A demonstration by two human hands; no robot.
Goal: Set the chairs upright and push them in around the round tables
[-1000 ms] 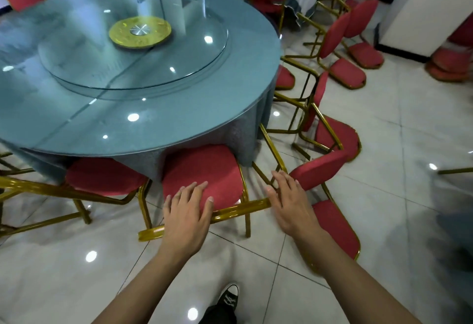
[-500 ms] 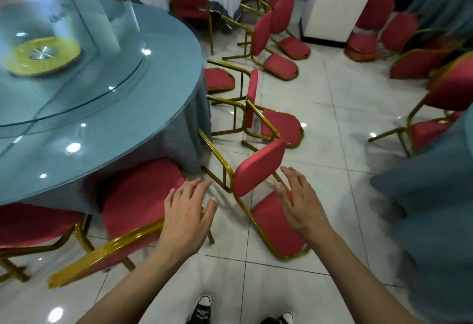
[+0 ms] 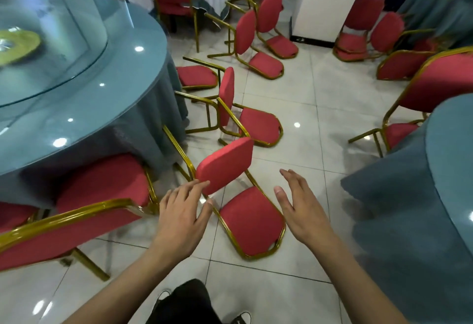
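Shifted right since a second ago: both hands off the gold top rail of the upright chair (image 3: 76, 211), now tucked at the near edge of the round surface (image 3: 122, 98); view swung toward the tipped chairs on the floor.

Left hand (image 3: 179, 211) spread flat, fingers (image 3: 194, 188) straight, tips at the lower corner of the red seat pad of the nearest fallen chair (image 3: 245, 211); contact uncertain. Right hand (image 3: 299, 206) likewise wide and relaxed, holding nothing, hovering just beside the backrest, which lies flat on the tiles. Seat pad tilted up, gold legs angled toward the tablecloth.

Second fallen chair (image 3: 245, 116) just beyond, same attitude. More overturned chairs farther off near the white pillar (image 3: 330, 4) and by the right-hand table (image 3: 440, 183).

Step in hand, judged: one chair done, reach begun on the next. Next move likely calls for a grip on the backrest frame with both hands, a lift to swing the legs down onto the tiles, then a push in under the near edge beside the first chair. Legs of the two fallen chairs look close; snagging possible.
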